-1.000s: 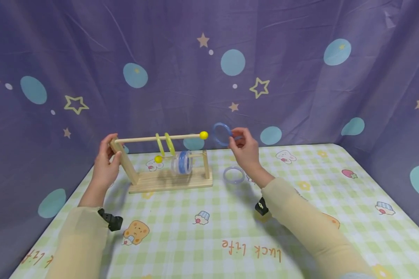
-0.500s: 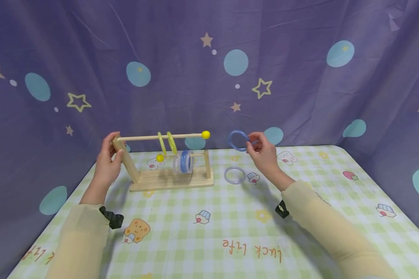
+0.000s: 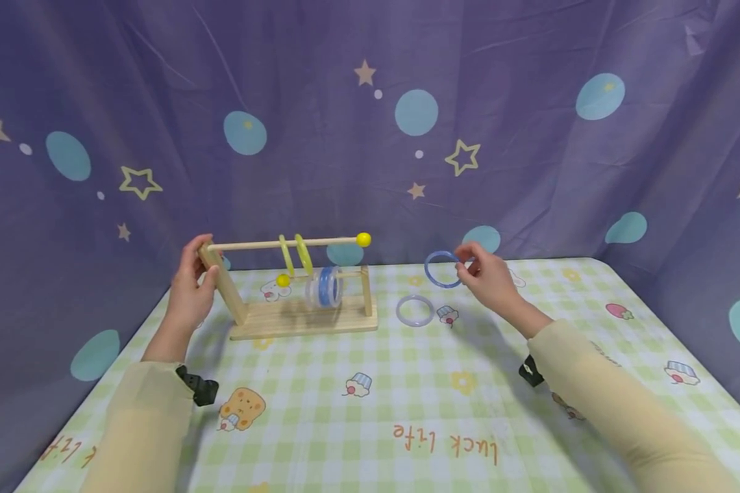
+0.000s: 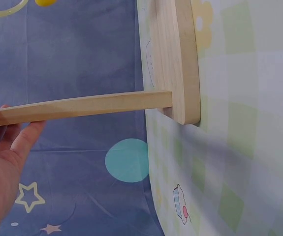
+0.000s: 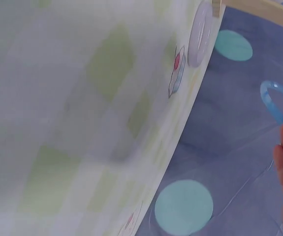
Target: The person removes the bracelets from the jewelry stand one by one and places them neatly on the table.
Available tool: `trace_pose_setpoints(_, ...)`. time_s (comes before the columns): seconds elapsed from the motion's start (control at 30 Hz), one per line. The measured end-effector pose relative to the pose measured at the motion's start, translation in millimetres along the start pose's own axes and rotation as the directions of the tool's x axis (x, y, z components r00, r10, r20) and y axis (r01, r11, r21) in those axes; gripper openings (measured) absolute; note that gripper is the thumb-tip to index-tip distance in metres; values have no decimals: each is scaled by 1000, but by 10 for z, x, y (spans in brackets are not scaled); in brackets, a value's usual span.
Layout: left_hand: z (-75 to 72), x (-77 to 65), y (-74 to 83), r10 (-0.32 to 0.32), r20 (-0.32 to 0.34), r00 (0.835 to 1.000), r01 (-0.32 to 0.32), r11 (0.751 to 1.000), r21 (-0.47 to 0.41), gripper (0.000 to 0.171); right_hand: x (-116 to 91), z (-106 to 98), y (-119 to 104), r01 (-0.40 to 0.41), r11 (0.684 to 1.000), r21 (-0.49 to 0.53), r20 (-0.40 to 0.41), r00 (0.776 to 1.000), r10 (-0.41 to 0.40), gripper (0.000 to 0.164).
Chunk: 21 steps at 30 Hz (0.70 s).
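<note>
My left hand (image 3: 191, 287) grips the top of the taller left post of a wooden bangle stand (image 3: 302, 325). Two yellow-green bangles (image 3: 303, 255) hang on its upper rod. On the lower rod sit clear and blue bangles (image 3: 327, 287), packed together. To the right of the stand, my right hand (image 3: 487, 279) pinches a blue bangle (image 3: 427, 272) by its right side, above the table. A pale lilac bangle (image 3: 415, 324) lies on the cloth between the stand and that hand. In the right wrist view, the held blue bangle (image 5: 270, 105) is partly cut off.
Yellow balls cap the upper rod (image 3: 363, 239) and the lower rod's left end (image 3: 283, 281). A green-checked cloth (image 3: 296, 411) covers the table. Behind it hangs a purple curtain (image 3: 321, 137) with stars and dots.
My right hand has moved right and downward, carrying the blue bangle away from the stand's upper rod. The left hand keeps its grip on the post.
</note>
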<state>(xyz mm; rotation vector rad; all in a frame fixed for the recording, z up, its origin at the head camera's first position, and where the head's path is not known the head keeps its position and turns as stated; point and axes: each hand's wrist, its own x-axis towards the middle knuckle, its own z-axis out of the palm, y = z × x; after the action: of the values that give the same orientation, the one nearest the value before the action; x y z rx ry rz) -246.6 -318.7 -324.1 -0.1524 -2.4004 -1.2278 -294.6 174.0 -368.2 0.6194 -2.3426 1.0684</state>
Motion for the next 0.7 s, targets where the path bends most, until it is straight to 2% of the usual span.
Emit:
trace_pose_setpoints(0.17,-1,-7,-9,0,-2,1000,0,1000,4,58,-16,-81,96,5,1000,-29,107,994,-2,16)
trace_pose_setpoints(0.37,-4,-3,-15,1,-4,1000,-1,1000,0,58,-55,-129,202,10,997,-81,225,974,9,16)
trace_pose_setpoints(0.5,-1,2,-19,-3,-2,1000,3,1000,-2,58,-77,-126,252,-7,996,-85,302,953,32,15)
trace_pose_setpoints(0.7,5,8,-33,5,-6,1000,-5,1000,1,58,-88,-97,309,-59,996,-63,411,908,80,14)
